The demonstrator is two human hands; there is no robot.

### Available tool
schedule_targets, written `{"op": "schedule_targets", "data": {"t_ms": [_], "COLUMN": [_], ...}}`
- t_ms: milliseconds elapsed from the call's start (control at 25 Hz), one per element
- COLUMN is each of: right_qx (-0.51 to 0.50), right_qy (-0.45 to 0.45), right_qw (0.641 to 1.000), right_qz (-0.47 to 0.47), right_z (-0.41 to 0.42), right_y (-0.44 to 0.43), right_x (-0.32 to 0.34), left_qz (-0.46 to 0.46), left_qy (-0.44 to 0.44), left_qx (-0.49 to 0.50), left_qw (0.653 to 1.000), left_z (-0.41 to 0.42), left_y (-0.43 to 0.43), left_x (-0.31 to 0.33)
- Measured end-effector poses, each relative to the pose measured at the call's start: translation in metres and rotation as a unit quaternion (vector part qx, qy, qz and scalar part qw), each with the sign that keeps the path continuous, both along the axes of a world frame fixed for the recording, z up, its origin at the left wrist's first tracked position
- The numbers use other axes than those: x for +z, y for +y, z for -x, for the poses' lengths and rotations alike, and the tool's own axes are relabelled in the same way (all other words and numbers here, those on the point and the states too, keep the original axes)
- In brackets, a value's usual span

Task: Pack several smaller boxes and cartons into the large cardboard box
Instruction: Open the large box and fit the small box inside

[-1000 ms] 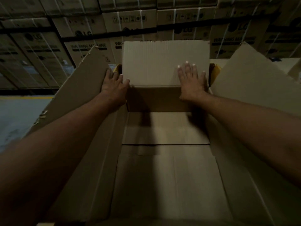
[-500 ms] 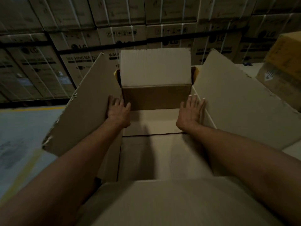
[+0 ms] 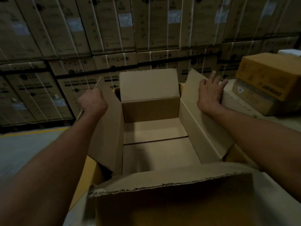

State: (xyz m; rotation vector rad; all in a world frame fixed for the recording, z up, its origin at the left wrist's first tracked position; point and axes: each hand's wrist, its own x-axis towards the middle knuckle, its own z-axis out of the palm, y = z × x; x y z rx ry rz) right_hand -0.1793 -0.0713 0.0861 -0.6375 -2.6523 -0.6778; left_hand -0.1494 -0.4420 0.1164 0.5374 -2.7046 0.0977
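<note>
- Both hands have left the far flap, which they pressed a second ago, and moved to the side flaps.
- Left hand: curled over the top edge of the left flap, fingertips hidden behind it.
- Right hand: spread flat on the right flap, fingers reaching over its edge.
- The box sits directly ahead between the arms, all four flaps up or out, with nothing inside.
- I'd judge the opening nearly done and the packing not yet begun.
- Two small boxes wait stacked to the right, well apart from it.
- The cartons behind read "LG" and "WASHING MACHINE".
- The lower small box shows a hand symbol; its lettering is too blurred to read.
</note>
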Motion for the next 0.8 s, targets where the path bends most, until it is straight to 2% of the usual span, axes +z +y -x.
{"op": "schedule_targets", "data": {"t_ms": [120,440,560,640,800], "right_qx": [0.046,0.03,0.037,0.053,0.046], "right_qy": [0.05,0.029,0.024,0.025,-0.008], "right_qw": [0.993,0.996,0.993,0.989,0.994], "right_qz": [0.101,0.08,0.105,0.133,0.103], "right_z": [-0.004,-0.014,-0.013,-0.01,-0.012], "right_y": [0.005,-0.004,-0.006,-0.007,0.005], "right_x": [0.021,0.014,0.019,0.022,0.02], "left_qz": [-0.045,-0.105,-0.128,-0.118,-0.047], "left_qy": [0.033,0.024,0.023,0.027,-0.026], "left_qx": [-0.01,-0.101,-0.109,-0.102,-0.084], "left_qw": [0.998,0.989,0.985,0.987,0.995], "left_z": [-0.002,-0.006,0.001,0.003,0.002], "left_y": [-0.001,-0.034,-0.037,-0.034,-0.029], "left_x": [0.004,-0.004,-0.002,0.001,-0.003]}}
